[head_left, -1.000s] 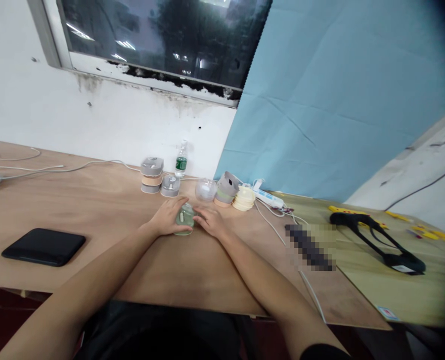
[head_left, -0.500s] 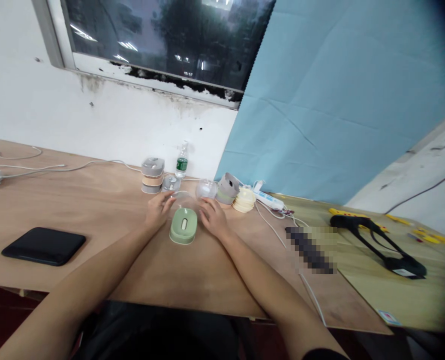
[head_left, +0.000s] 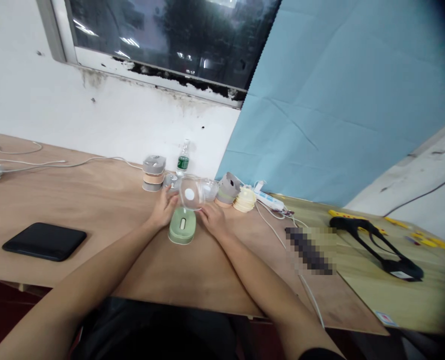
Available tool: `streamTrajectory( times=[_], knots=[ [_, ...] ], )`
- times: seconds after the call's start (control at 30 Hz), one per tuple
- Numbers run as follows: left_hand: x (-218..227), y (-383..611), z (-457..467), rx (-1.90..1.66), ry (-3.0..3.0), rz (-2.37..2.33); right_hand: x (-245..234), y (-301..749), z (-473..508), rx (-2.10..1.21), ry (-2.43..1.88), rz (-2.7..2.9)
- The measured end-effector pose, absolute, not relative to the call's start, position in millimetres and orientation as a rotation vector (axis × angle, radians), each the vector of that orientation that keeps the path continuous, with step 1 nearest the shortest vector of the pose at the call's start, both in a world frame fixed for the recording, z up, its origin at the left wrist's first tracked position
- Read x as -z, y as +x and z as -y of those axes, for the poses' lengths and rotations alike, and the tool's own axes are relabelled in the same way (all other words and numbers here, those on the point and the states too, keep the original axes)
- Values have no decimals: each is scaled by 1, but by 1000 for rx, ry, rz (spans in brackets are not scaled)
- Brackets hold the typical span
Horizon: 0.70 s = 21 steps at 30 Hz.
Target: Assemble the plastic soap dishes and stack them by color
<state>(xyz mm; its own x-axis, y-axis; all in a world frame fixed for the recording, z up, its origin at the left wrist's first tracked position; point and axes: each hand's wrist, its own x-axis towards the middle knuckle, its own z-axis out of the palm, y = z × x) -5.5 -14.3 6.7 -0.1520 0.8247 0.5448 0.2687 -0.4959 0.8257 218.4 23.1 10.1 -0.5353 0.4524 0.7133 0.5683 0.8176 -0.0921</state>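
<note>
My left hand (head_left: pixel 164 210) and my right hand (head_left: pixel 212 218) hold a clear plastic bowl (head_left: pixel 191 193) between them, lifted and tipped so its round white centre faces me. Fingers of both hands are curled on its sides. Directly below it, a pale green rounded lid (head_left: pixel 182 225) with a white slot lies flat on the wooden table (head_left: pixel 95 200). Just behind the bowl stand a grey stacked unit (head_left: pixel 154 172), a small grey piece (head_left: pixel 169 181), another clear dome (head_left: pixel 210 188), a grey-and-peach part (head_left: pixel 227 189) and a cream stack (head_left: pixel 244 198).
A green-labelled water bottle (head_left: pixel 183 158) stands by the wall. A black pad (head_left: pixel 44 241) lies at left, white cables (head_left: pixel 57 165) trail along the back, a white power strip (head_left: pixel 269 200) lies at right, and a black strap (head_left: pixel 376 242) sits on the yellowish board (head_left: pixel 395 290).
One second ago both hands were cupped round the green unit. They have since lifted the clear bowl off it, raised it and tilted it toward me; the green lid stays on the table.
</note>
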Motion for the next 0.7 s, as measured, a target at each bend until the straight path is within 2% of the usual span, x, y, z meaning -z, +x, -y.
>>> streamTrajectory(
  times=[0.1, 0.2, 0.47, 0.7],
  knots=[
    [-6, -9, 21, -1336, 2092, -1295, -8, 224, -34, 117, -935, 2054],
    [-9, -9, 26, -1165, 2253, -1328, -6, 229, -50, 84, -1073, 1971],
    [-7, -7, 21, -1114, 2273, -1373, 5, 235, -82, 93, -1248, 1716],
    [-6, -6, 20, -1085, 2225, -1390, 5, 231, -75, 112, -1280, 1887]
  ],
)
